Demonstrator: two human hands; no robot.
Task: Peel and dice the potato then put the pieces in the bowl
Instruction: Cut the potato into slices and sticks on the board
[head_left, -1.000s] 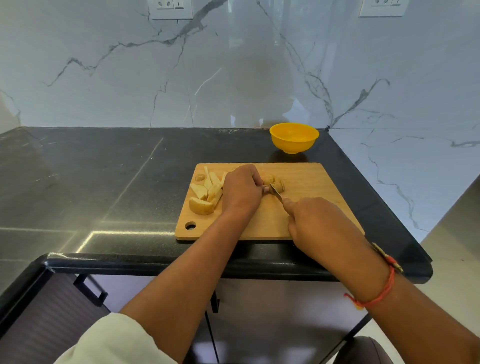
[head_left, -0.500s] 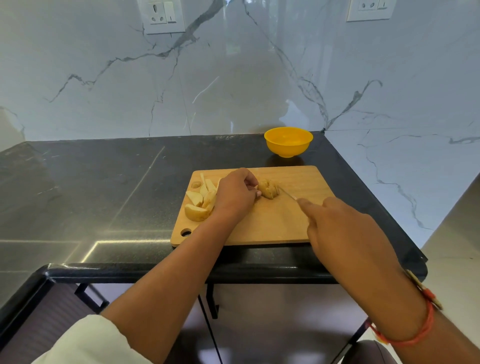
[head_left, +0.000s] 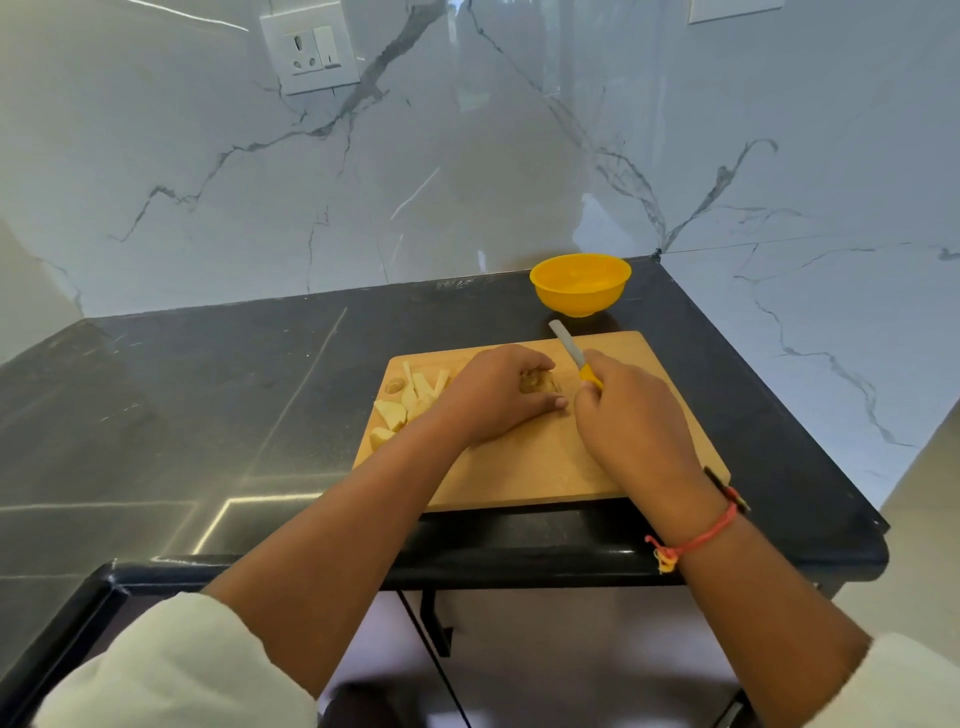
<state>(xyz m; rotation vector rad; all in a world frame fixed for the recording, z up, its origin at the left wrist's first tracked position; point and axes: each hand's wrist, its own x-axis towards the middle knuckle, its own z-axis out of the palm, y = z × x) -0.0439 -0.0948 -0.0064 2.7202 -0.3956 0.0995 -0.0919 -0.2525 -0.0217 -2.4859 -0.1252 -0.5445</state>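
A wooden cutting board (head_left: 545, 467) lies on the black counter. My left hand (head_left: 493, 397) curls over a brownish potato piece (head_left: 537, 383) at the board's middle, with fingers above it and thumb below. My right hand (head_left: 631, 415) grips a knife (head_left: 571, 351) by its yellow handle, the pale blade pointing up and away toward the bowl, clear of the potato. Several cut pale potato wedges (head_left: 410, 397) sit on the board's left end. The yellow bowl (head_left: 580, 283) stands behind the board; I see no pieces in it.
The black counter (head_left: 208, 415) runs left of the board and ends in a rounded front edge. Marble walls close the back and right sides. A wall socket (head_left: 310, 52) sits high at the back left.
My right hand has swung the knife from lying low beside the potato to blade raised and pointing away. My left hand has closed further over the potato piece.
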